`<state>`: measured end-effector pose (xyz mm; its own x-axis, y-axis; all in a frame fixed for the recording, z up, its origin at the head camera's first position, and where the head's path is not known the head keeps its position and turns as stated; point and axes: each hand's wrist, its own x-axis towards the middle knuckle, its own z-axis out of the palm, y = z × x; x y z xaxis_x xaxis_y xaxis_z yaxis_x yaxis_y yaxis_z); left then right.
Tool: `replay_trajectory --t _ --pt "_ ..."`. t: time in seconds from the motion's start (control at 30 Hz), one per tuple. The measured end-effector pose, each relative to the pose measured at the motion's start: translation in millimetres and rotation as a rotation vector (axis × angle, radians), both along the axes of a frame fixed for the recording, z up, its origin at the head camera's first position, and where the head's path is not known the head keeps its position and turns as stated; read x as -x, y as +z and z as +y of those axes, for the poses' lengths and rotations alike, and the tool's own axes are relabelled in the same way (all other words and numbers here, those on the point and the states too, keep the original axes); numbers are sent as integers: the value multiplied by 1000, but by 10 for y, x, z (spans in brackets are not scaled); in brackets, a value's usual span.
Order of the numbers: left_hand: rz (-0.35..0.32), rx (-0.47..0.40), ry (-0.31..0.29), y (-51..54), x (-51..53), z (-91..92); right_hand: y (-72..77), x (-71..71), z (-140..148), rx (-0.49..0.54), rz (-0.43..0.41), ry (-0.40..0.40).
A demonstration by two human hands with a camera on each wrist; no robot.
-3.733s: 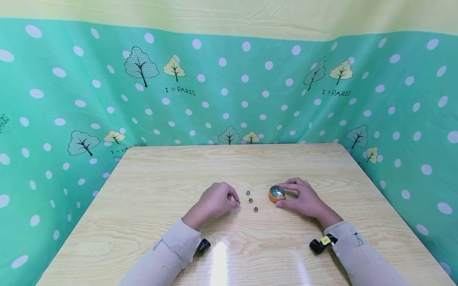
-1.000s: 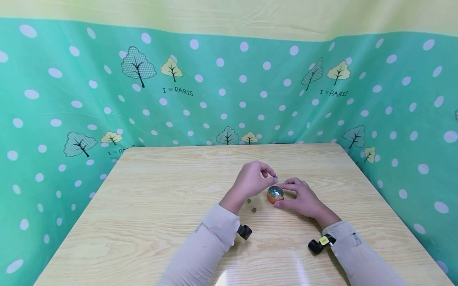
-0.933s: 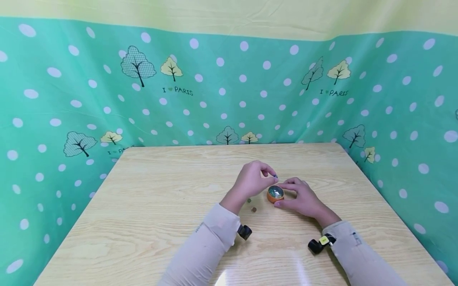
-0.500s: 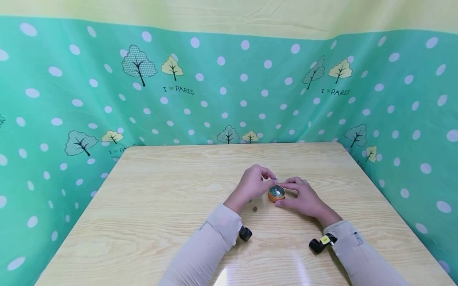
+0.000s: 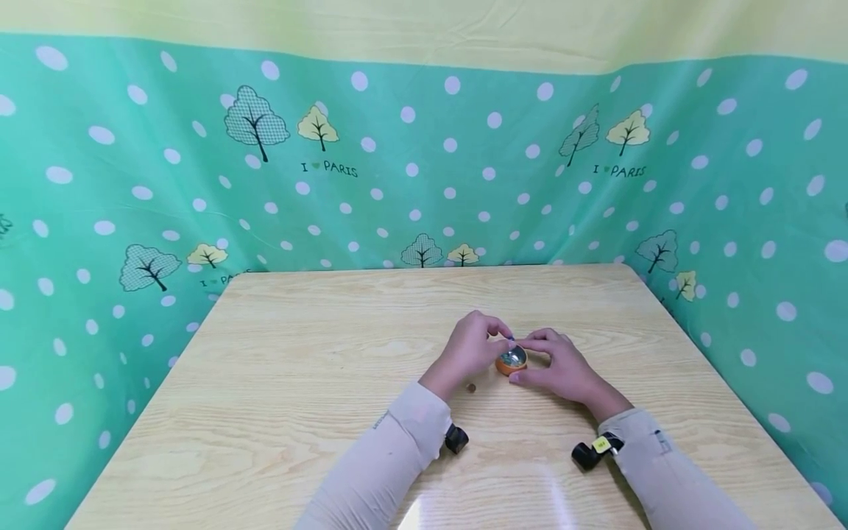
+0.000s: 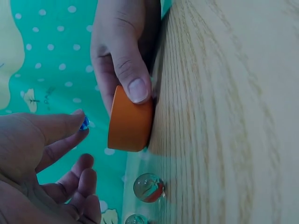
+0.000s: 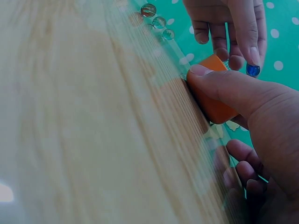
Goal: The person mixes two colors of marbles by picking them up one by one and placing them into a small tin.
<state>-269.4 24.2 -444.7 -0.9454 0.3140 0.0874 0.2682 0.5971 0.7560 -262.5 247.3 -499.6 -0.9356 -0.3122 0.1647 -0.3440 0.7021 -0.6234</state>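
My left hand pinches a blue marble between thumb and fingertip, just above the rim of a small orange round piece with a shiny, glassy top. The thumb and fingers of my right hand grip that orange piece from the right side, and it stands on the table. Several clear marbles lie on the wood left of it: one with red inside and others, such as a greenish one. From the head view only one marble shows; my left hand covers the rest.
The wood-grain table reaches back to a green dotted curtain hanging behind and at both sides. A black wrist camera sits under my left sleeve, another black camera under the right.
My left hand carried the blue marble from the table at left over to the orange piece, then lowered it towards the rim. My right hand kept its grip on the orange piece.
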Motion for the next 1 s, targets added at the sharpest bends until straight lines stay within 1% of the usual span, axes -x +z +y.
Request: replay_trajectory --t 0.63,1.0 --pt "8 47 11 19 -24 13 11 -11 -12 12 -9 -4" --pt "11 60 19 54 -49 10 25 -13 -18 3 -4 -6"
